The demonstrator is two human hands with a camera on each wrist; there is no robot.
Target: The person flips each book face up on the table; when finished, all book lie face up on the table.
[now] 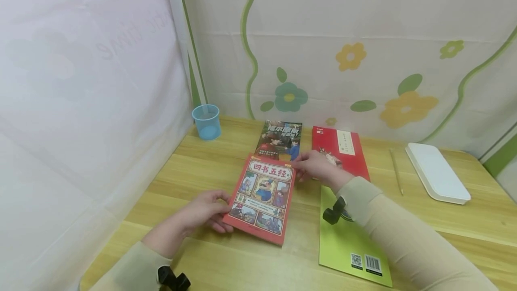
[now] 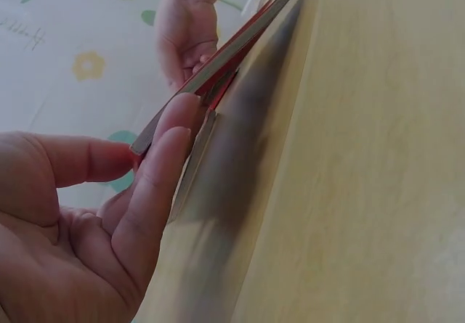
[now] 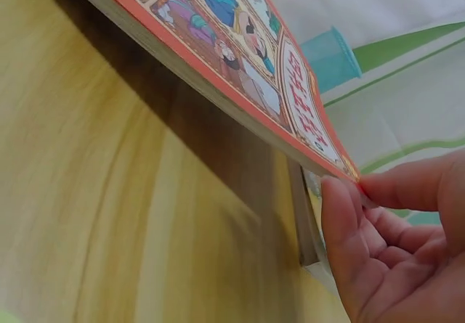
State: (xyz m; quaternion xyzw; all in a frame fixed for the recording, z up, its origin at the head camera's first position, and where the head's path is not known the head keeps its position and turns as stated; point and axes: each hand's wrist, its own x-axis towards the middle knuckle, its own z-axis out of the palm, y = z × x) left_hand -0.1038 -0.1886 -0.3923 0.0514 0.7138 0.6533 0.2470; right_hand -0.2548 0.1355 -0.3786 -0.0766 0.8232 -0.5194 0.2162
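Observation:
Both hands hold a red-bordered picture book [image 1: 264, 196] with cartoon panels on its cover, tilted above the wooden table. My left hand [image 1: 208, 211] pinches its left edge near the lower corner, thumb on one face and fingers under the other in the left wrist view. At the upper right corner, my right hand [image 1: 317, 166] pinches the book between thumb and forefinger [image 3: 403, 186]. A shadow falls on the table beneath the book. Just behind it lies a dark-covered book [image 1: 280, 140], its lower part hidden by the held one.
Right of the hands lie a red book [image 1: 357, 152] and a yellow-green book [image 1: 349, 248], partly under the right forearm. Farther right are a pencil [image 1: 396, 172] and a white case [image 1: 438, 173]. A blue cup [image 1: 207, 122] stands at the back left, near the fabric walls.

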